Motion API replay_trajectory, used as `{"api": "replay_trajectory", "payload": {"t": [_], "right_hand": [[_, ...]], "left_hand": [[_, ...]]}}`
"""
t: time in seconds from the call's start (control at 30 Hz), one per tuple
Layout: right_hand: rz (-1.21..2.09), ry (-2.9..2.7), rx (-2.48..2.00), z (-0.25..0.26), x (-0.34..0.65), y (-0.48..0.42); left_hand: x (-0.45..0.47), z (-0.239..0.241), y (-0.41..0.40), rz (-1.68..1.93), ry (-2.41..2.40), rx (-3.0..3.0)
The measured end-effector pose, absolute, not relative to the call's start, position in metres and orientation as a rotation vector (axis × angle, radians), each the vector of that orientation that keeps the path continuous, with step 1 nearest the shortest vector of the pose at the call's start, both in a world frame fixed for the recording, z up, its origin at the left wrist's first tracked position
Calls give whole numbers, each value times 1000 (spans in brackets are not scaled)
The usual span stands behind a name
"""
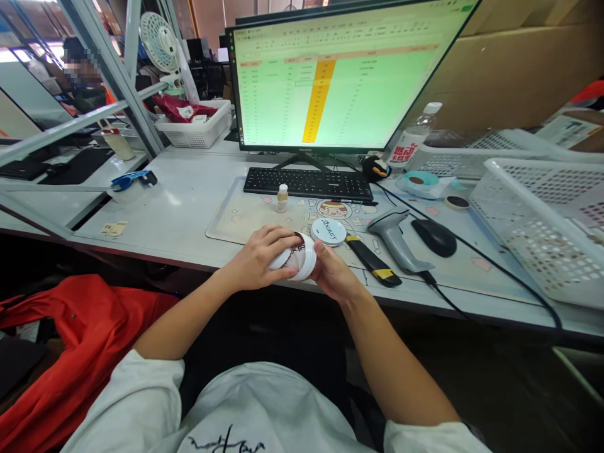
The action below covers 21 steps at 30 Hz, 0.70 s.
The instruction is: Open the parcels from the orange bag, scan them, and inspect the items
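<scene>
A round white jar [301, 259] is held between both hands at the front edge of the desk, its open mouth tilted toward me. My left hand [259, 257] wraps its fingers over the jar's left side and top. My right hand [336, 274] cups the jar from the right, thumb against its rim. Just behind the jar, a white lid with dark lettering [329, 231] lies flat on the desk mat [236, 217]. A small bottle with a white cap [282, 198] stands upright further back on the mat.
A black and yellow utility knife [374, 260], a grey barcode scanner [395, 234] and a black mouse [434, 236] lie right of my hands. Keyboard [307, 183] and monitor [340, 75] stand behind. White baskets [542, 220] fill the right; a red bag [80, 340] hangs lower left.
</scene>
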State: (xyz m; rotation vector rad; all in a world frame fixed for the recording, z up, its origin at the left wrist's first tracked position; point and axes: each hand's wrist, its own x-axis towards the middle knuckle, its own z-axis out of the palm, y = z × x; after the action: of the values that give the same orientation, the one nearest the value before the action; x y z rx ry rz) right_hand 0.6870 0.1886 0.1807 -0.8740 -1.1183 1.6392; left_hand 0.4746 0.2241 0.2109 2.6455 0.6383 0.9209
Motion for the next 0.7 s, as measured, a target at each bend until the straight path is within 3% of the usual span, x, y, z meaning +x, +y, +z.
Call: {"api": "replay_trajectory", "payload": {"t": [0.2,0.3,0.47,0.6,0.7], "right_hand": [[1614,-1102,-828,182,687,187],[1372,-1240,-819,186,688,186],[852,-1784,-882,188,678,185],[641,-1974,-903,186,671,185],[778,-1851,-914,181,668,187]], "left_hand": [[483,198,217,1170,889,2491],[485,192,215,1275,845,1969],[498,193,208,1107,727,1218],[510,191,205,1114,789,1163],[515,186,199,1240,858,1428]]}}
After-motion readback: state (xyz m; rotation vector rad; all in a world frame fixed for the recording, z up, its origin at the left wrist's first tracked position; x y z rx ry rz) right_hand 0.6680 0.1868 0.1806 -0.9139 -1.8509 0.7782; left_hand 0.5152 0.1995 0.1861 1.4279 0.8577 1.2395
